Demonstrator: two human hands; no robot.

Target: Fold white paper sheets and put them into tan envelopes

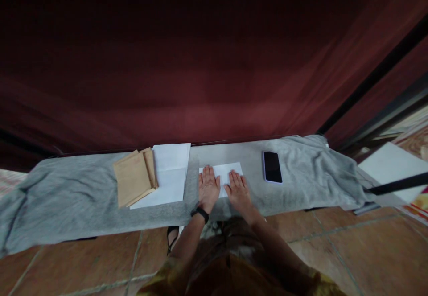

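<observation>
A small white sheet of paper, perhaps folded, lies on the grey cloth in front of me. My left hand rests flat on its left part, fingers stretched forward, with a dark band on the wrist. Flat on the right part lies my right hand, its fingers slightly spread. Neither hand grips anything; both palms face down, and they cover much of the paper. To the left is a stack of larger white sheets, with brown paper envelopes partly on top of it.
A phone with a dark screen lies right of my hands. Grey cloth covers the long narrow surface, wrinkled at both ends. Behind it rises a dark red panel. A white board or sheet is at the far right, beside a black bar.
</observation>
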